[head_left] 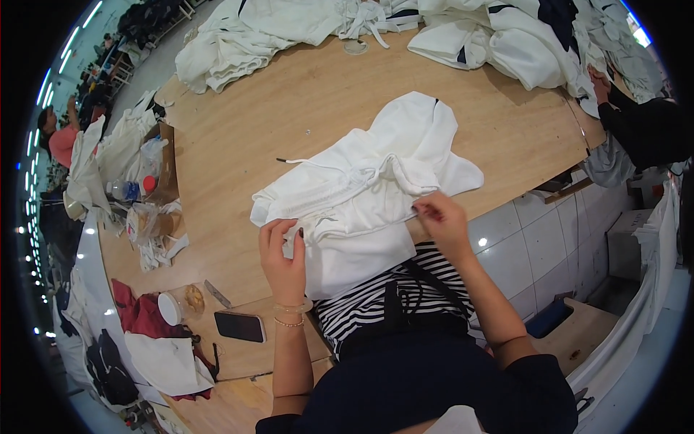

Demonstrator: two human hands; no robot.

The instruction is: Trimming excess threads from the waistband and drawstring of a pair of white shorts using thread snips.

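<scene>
Head view. A white garment (369, 195) lies crumpled on the wooden table (289, 108), its near edge hanging over the table's rim toward the person. The left hand (283, 257) holds the garment's lower left edge, grip closed on a fold of the cloth. The right hand (442, 220) rests at the right edge, fingertips pinching a small bit of fabric or thread. A drawstring (289, 160) trails out to the left. The garment appears only partly handled: bunched at the middle, not smoothed or folded. Heaps of white clothes (463, 29) line the far edge. A phone (240, 326) and a lidded jar (181, 302) sit near the left elbow.
</scene>
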